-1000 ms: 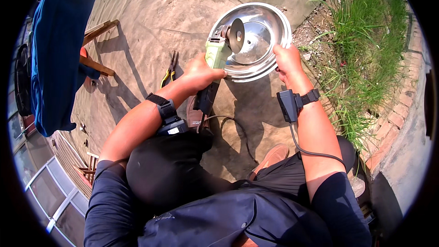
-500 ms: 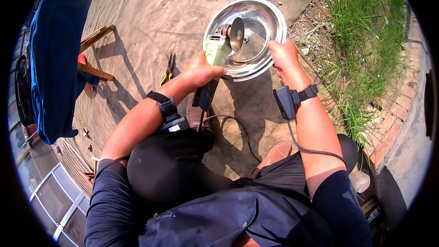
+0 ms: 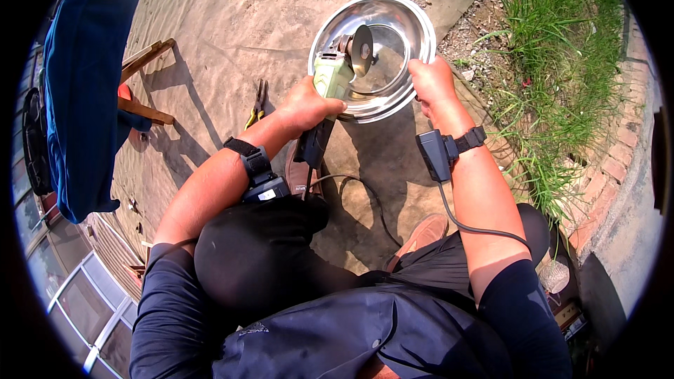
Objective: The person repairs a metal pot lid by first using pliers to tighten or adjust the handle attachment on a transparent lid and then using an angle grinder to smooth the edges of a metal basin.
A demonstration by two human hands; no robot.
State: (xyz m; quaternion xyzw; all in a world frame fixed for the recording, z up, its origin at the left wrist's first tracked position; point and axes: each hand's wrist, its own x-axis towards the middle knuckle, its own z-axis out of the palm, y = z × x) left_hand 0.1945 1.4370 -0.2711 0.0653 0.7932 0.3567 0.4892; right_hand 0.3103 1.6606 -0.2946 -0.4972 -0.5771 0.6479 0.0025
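Observation:
My left hand [image 3: 309, 107] is closed around a pale green angle grinder [image 3: 333, 74], whose cutting disc [image 3: 361, 50] stands over the inside of a shiny metal basin [image 3: 404, 14]. Whether the disc is spinning I cannot tell. My right hand [image 3: 433, 85] grips the basin by its right rim, thumb on top and fingers curled beneath. The grinder's body covers the basin's left part, and the left thumb lies by the near rim. From the grinder's dark handle a cable [image 3: 375, 200] runs down between my shoes.
Pliers with yellow-black handles [image 3: 257, 109] lie on the ground sheet left of the basin. A blue cloth [image 3: 88, 98] drapes over a wooden-legged stool or chair [image 3: 147, 56] at left. Grass [image 3: 554, 49] and a brick edge [image 3: 614, 165] border the right.
The basin, the grinder and both hands have shifted slightly left. Both grips stay the same.

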